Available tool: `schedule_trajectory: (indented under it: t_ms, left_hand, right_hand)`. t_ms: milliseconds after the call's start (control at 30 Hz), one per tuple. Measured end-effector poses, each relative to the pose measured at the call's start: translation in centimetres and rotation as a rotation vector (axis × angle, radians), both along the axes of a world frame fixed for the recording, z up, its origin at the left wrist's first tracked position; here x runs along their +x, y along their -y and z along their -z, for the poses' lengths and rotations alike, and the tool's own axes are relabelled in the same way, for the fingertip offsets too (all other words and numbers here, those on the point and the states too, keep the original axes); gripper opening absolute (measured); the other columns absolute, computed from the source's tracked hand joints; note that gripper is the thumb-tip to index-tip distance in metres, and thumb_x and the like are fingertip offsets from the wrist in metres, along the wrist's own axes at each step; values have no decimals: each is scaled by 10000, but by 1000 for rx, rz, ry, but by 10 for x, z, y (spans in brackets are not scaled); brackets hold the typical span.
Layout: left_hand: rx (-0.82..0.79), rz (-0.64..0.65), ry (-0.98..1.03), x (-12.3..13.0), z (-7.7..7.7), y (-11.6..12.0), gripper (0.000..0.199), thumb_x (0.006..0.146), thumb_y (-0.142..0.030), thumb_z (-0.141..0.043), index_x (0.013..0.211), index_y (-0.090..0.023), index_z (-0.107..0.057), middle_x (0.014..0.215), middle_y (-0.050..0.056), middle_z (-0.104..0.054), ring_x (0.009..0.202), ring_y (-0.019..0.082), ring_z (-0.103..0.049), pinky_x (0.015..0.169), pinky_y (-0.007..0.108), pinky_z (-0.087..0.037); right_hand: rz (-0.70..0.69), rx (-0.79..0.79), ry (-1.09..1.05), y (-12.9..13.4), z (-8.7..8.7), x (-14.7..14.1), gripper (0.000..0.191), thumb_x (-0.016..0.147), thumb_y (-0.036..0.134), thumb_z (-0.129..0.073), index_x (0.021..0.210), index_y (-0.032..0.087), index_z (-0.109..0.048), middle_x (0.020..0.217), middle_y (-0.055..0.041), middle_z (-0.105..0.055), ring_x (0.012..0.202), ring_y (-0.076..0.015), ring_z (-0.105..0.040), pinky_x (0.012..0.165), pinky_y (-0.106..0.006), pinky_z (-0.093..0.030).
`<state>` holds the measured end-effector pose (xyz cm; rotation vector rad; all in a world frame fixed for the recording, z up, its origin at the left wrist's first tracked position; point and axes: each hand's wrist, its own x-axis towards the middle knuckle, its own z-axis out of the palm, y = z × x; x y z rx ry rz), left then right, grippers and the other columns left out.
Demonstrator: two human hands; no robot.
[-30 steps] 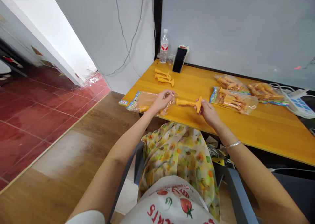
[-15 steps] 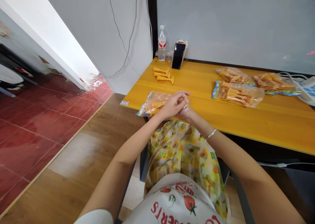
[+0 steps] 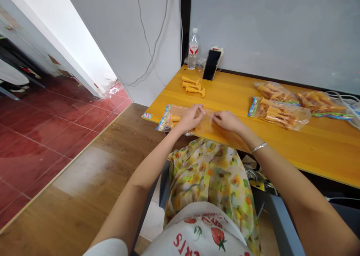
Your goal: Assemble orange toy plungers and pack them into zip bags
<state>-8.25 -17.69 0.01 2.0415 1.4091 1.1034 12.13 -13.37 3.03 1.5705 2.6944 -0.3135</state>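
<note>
A clear plastic bag [image 3: 165,119] with a colourful printed end lies along the front left of the table, with orange-yellow hammer-shaped pieces [image 3: 175,118] inside. My left hand [image 3: 192,118] is over the bag's right part, fingers curled on the plastic and covering some of the contents. To its right, my right hand [image 3: 227,121] pinches the clear end of the bag, and thin film shows between the two hands. Behind them, three loose orange-yellow hammer-shaped pieces [image 3: 195,92] lie side by side on the table.
Filled bags [image 3: 281,113] of similar pieces lie at the right, near a white cable [image 3: 341,95]. A water bottle [image 3: 193,49] and a propped phone [image 3: 212,64] stand at the back. The wooden table [image 3: 242,94] ends close to my lap; a number label [image 3: 147,115] marks its left corner.
My hands were together, one over the other, at the bag's right end. Now they are apart, the right hand further right, with film between them. The whole view has shifted slightly.
</note>
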Motion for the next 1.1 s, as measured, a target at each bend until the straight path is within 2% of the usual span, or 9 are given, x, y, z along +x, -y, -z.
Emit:
schedule_trajectory:
  t_ms: [100,167,333,467,600,733,900,1000,1100]
  left_hand:
    - [-52,69,-331,4,-1,5,478,972,-517,-537,1273,-147,-563,1359,165,-643,1297,306,-589,1129,451,-420]
    - [-46,106,-506,8,-3,9,629,957,-617,-509,1382,-154,-537,1458,157,-584,1394,335,-504,1193,480,-353]
    - [-32,198,-669,9,-2,14,750,920,-708,-490,1477,-207,-503,1574,106,-476,1479,344,-402,1234,488,-306]
    - [-25,294,-680,0,0,6,762,872,-702,-579,1472,-236,-518,1578,103,-470,1486,353,-389,1238,503,-288]
    - [-84,354,-668,-6,-7,-7,636,838,-578,-710,1398,-310,-572,1534,67,-532,1494,341,-375,1247,580,-201]
    - [-62,187,-702,3,-12,-4,355,861,-391,-732,1150,-190,-687,1257,154,-707,1401,361,-485,1225,618,-190]
    - [61,-2,-701,26,1,12,340,945,-316,-598,1181,-70,-602,1144,243,-709,1170,336,-664,1167,520,-344]
    - [67,-43,-654,29,7,12,184,970,-168,-459,1087,-121,-593,1021,169,-740,986,262,-725,1190,493,-321]
    - [28,-76,-448,23,5,8,115,958,-170,-442,951,-187,-555,906,98,-731,884,239,-716,1087,456,-435]
  right_hand:
    - [102,107,-70,-38,1,-6,399,984,271,-413,1228,135,-697,1264,-162,-712,1143,-312,-667,969,-399,-498]
    - [137,160,-126,-64,7,-19,490,977,235,-420,1433,108,-547,1425,-168,-611,1284,-318,-585,1069,-412,-451]
    - [48,125,-77,-100,21,-58,637,978,177,-396,1602,98,-294,1675,-143,-280,1457,-334,-385,1184,-450,-332]
    - [10,170,-30,-95,21,-64,557,1005,208,-351,1552,118,-402,1613,-157,-398,1388,-346,-445,1128,-481,-386]
    - [-19,236,35,-77,18,-42,505,998,299,-445,1457,98,-509,1443,-225,-533,1287,-354,-525,1054,-455,-442]
    - [-61,263,55,-59,15,-15,431,992,335,-490,1334,86,-574,1354,-218,-578,1265,-340,-530,1026,-429,-456]
    - [-121,253,90,-44,16,5,315,992,298,-472,1160,91,-640,1177,-182,-672,1129,-311,-588,1024,-427,-451]
    - [-118,300,14,-42,18,4,409,972,271,-496,1330,84,-567,1349,-198,-604,1228,-322,-551,1059,-430,-439]
    - [-100,285,-27,-46,19,-8,550,977,195,-446,1524,148,-414,1583,-174,-411,1358,-322,-475,1096,-439,-419]
